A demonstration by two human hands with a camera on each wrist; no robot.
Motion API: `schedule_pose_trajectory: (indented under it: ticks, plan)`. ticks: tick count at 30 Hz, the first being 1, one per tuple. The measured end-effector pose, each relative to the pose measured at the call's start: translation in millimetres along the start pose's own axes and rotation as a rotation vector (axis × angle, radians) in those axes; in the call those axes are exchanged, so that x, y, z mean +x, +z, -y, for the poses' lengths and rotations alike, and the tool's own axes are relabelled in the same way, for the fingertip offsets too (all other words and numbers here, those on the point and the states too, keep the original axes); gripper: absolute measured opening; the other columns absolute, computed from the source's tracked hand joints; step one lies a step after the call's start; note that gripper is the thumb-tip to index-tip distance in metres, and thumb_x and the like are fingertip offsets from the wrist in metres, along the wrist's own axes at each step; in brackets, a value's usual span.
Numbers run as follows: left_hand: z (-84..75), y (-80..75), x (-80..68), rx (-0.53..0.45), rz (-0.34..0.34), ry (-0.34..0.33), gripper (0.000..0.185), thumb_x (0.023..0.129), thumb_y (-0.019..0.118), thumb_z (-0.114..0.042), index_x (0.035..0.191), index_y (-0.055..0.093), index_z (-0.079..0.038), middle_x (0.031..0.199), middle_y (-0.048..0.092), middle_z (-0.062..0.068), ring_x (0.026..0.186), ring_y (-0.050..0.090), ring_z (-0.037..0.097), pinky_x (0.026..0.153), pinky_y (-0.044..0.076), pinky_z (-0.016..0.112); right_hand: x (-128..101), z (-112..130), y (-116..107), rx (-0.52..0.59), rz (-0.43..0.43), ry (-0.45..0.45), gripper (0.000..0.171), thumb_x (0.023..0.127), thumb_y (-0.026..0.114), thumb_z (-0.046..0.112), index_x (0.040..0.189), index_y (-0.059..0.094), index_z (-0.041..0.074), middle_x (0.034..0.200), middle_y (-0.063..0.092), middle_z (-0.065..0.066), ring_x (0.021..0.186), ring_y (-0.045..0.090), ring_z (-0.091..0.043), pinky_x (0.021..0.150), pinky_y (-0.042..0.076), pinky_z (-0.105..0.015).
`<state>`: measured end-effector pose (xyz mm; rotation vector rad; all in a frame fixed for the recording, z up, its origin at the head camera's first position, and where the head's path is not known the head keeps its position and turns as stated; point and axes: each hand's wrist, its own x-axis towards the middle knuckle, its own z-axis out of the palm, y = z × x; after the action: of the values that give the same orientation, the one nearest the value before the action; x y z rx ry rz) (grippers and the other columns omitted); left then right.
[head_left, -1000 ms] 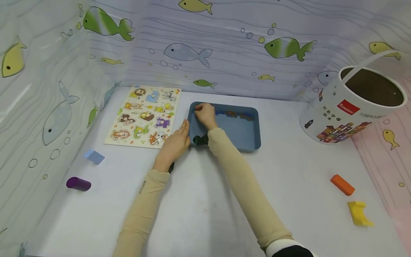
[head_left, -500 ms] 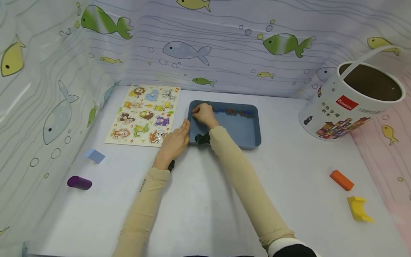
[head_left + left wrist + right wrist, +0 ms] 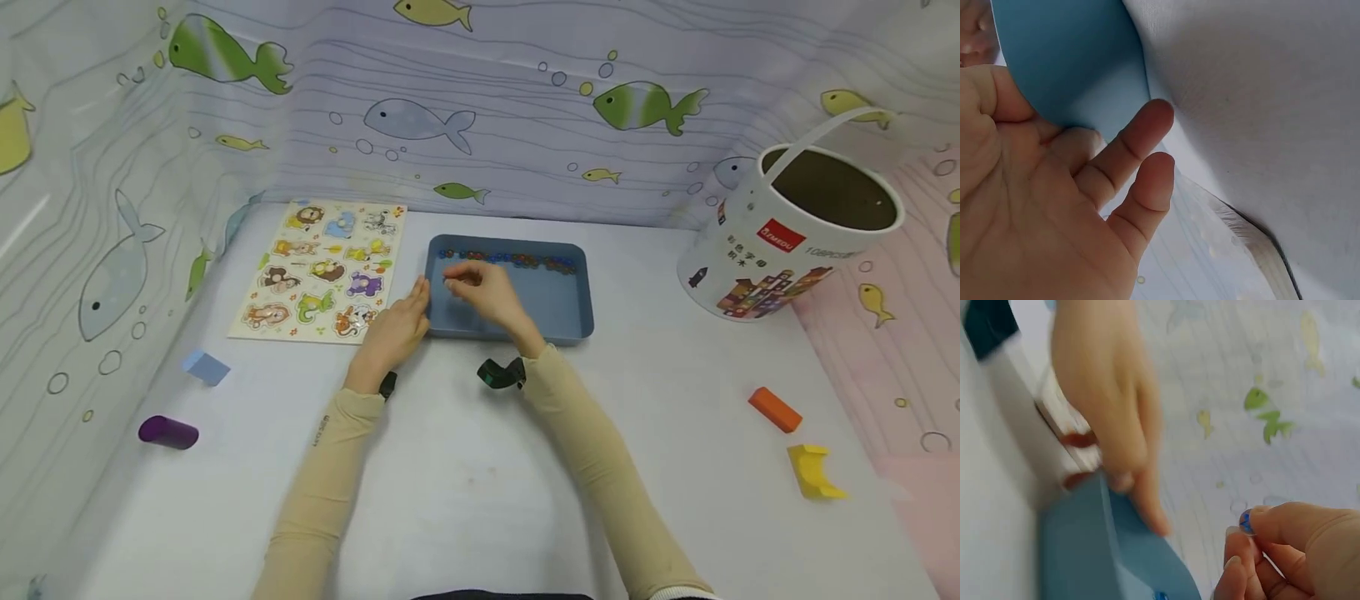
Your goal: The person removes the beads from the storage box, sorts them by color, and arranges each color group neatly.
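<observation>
A shallow blue tray (image 3: 517,304) lies on the table, with a row of small blue and reddish-brown marbles (image 3: 525,261) along its far wall. My left hand (image 3: 397,325) holds the tray's left wall; in the left wrist view the ring and little fingers (image 3: 1154,181) extend outside it while other fingertips are hidden behind the wall. Above the tray's left part, my right hand (image 3: 491,292) pinches a clear marble with blue inside (image 3: 1245,522) between thumb and fingertips. Another blue marble (image 3: 1160,595) shows inside the tray in the right wrist view.
An animal puzzle board (image 3: 322,271) lies left of the tray. Light-blue (image 3: 206,367) and purple blocks (image 3: 168,432) sit farther left; orange (image 3: 776,409) and yellow blocks (image 3: 813,472) lie right. A white bucket (image 3: 780,250) stands back right, before a fish-print curtain (image 3: 525,125).
My right hand has lifted back from the tray's far left corner toward me, uncovering marbles there. The left hand stays at the tray's left wall. The head view has shifted slightly.
</observation>
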<state>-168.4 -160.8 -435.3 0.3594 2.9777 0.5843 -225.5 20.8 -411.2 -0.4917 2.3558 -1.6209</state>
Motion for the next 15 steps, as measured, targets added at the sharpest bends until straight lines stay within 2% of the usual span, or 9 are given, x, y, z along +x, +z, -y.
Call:
schedule_pose_trajectory:
  ticks: [4, 7, 10, 13, 15]
  plan:
    - [3.2, 1.0, -0.5, -0.001, 0.006, -0.007, 0.058, 0.101, 0.035, -0.019, 0.154, 0.019, -0.005, 0.162, 0.016, 0.008, 0.111, 0.053, 0.035, 0.081, 0.048, 0.046, -22.3, 0.3, 11.4, 0.058, 0.046, -0.034, 0.028, 0.094, 0.063, 0.015, 0.118, 0.067, 0.000, 0.105, 0.070, -0.016, 0.093, 0.065, -0.037, 0.066, 0.049, -0.020]
    - [6.0, 0.7, -0.1, 0.027, 0.008, 0.008, 0.057, 0.103, 0.034, -0.021, 0.155, 0.018, -0.007, 0.163, 0.015, 0.008, 0.109, 0.052, 0.033, 0.078, 0.048, 0.044, -38.6, -1.1, 22.1, 0.054, 0.096, -0.060, 0.026, 0.093, 0.063, 0.013, 0.116, 0.067, 0.002, 0.102, 0.070, -0.016, 0.085, 0.065, -0.033, 0.062, 0.047, -0.020]
    - [9.7, -1.5, 0.8, 0.030, -0.002, 0.036, 0.055, 0.104, 0.035, -0.022, 0.155, 0.019, -0.008, 0.162, 0.017, 0.008, 0.107, 0.052, 0.033, 0.074, 0.049, 0.044, -52.6, -5.8, 34.8, 0.016, 0.162, -0.080, 0.023, 0.092, 0.064, 0.011, 0.113, 0.069, 0.004, 0.099, 0.071, -0.014, 0.077, 0.064, -0.020, 0.061, 0.048, -0.020]
    - [14.9, -2.6, 1.7, 0.021, -0.015, 0.057, 0.054, 0.104, 0.035, -0.021, 0.155, 0.021, -0.009, 0.162, 0.020, 0.008, 0.107, 0.053, 0.035, 0.078, 0.049, 0.046, -62.1, -13.0, 49.2, -0.048, 0.223, -0.096, 0.019, 0.092, 0.065, 0.012, 0.109, 0.071, 0.006, 0.095, 0.072, -0.011, 0.071, 0.061, -0.008, 0.059, 0.048, -0.020]
    - [17.3, -2.6, 2.4, 0.019, -0.017, 0.063, 0.054, 0.104, 0.035, -0.022, 0.155, 0.022, -0.009, 0.161, 0.022, 0.007, 0.111, 0.053, 0.035, 0.085, 0.048, 0.048, -64.7, -19.9, 58.4, -0.101, 0.250, -0.120, 0.017, 0.091, 0.066, 0.012, 0.106, 0.072, 0.007, 0.093, 0.072, -0.009, 0.070, 0.059, -0.003, 0.060, 0.049, -0.018]
